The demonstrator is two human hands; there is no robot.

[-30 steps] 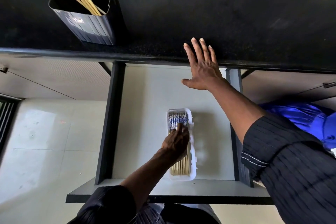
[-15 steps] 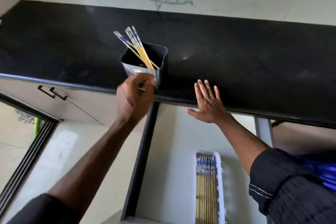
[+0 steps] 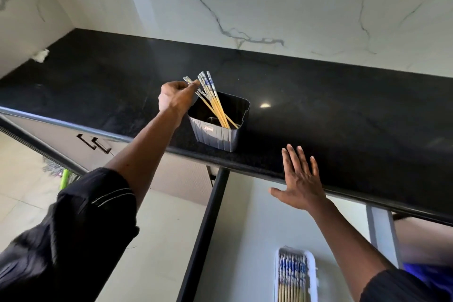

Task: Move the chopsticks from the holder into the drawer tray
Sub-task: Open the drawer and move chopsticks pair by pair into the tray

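left hand pinching blue-patterned bamboo chopsticks in dark ribbed plastic holder, grip seemingly closed, right hand spread flat on black stone counter, white drawer tray below

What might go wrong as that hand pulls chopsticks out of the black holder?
The holder stands close to the countertop edge, so a sideways tug by the left hand might tip it off. The chopsticks lean together, so lifting one may drag others out. The right hand rests open on the edge, not steadying the holder.
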